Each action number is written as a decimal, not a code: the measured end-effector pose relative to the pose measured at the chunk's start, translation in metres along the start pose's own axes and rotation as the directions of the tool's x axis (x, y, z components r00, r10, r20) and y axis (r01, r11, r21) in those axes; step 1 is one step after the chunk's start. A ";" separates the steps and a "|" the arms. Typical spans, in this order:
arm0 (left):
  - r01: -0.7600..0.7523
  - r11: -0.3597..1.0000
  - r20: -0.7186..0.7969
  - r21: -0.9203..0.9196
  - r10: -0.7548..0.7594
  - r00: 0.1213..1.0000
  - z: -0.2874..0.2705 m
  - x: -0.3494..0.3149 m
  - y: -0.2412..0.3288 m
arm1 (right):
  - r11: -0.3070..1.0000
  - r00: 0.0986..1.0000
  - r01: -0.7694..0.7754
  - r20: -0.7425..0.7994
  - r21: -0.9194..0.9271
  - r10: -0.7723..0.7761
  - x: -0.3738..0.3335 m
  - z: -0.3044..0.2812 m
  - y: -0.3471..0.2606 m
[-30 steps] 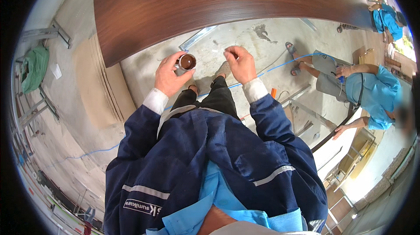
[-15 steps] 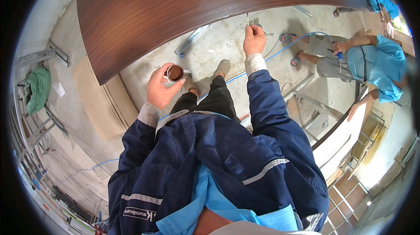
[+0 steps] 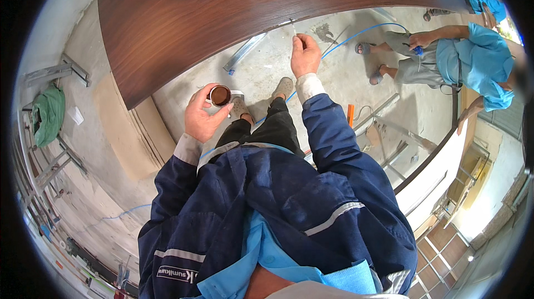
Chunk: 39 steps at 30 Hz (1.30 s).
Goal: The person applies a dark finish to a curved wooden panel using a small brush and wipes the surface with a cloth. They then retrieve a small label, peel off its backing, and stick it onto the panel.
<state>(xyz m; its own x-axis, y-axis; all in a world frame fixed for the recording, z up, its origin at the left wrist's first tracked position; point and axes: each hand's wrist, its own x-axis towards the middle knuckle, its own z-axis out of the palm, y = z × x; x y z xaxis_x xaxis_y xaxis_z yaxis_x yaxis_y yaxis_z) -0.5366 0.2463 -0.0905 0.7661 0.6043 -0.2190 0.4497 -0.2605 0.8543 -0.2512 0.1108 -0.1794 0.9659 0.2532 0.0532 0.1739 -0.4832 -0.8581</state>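
My left hand (image 3: 201, 118) is closed round a small white cup (image 3: 221, 96) of dark brown liquid, held short of the panel's near edge. Between the thumb and fingers of my right hand (image 3: 306, 57) is a thin white stick (image 3: 293, 26) with a dark tip. Its tip meets the near edge of a large dark brown wood-grain panel (image 3: 233, 7), which spans the top of the view. Whether the tip has bristles is too small to tell.
Metal stand legs (image 3: 245, 53) show under the panel. Brown sheets (image 3: 130, 124) lie at left near a green bag (image 3: 47, 114). A blue hose (image 3: 356, 36) crosses the floor. At right, a co-worker in a blue shirt (image 3: 461, 57) stands by a white board (image 3: 436, 168).
My right hand has moved left along the panel's edge with the stick. The left hand and cup have barely shifted. At right, the co-worker's arms and body have moved a little.
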 end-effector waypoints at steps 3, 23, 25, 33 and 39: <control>-0.005 1.000 -0.019 -0.019 0.004 1.000 -0.002 -0.004 -0.003 | 0.999 0.999 0.035 0.022 -0.011 -0.035 -0.013 0.010 -0.008; -0.002 1.000 -0.066 0.021 0.003 0.998 -0.040 -0.039 -0.023 | 0.987 0.970 -0.017 0.241 0.159 -0.022 -0.078 0.060 -0.032; -0.024 0.998 -0.092 0.050 0.028 0.995 -0.041 -0.042 -0.024 | 0.984 0.992 -0.053 0.126 0.172 0.031 -0.062 0.050 -0.026; 0.009 1.000 -0.088 -0.015 -0.010 0.996 -0.041 -0.052 -0.025 | 0.979 0.973 -0.098 0.225 0.176 0.057 -0.078 0.069 -0.027; 0.021 1.000 -0.092 -0.009 -0.022 0.995 -0.047 -0.069 -0.022 | 0.937 0.962 -0.232 0.206 0.261 0.180 -0.108 0.071 -0.047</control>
<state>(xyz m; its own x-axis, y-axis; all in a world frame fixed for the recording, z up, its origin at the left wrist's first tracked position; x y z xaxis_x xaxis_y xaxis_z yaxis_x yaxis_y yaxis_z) -0.6208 0.2458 -0.0719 0.7103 0.6767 -0.1935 0.4618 -0.2406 0.8537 -0.3771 0.1653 -0.1809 0.9208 0.3294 -0.2090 -0.1110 -0.2924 -0.9498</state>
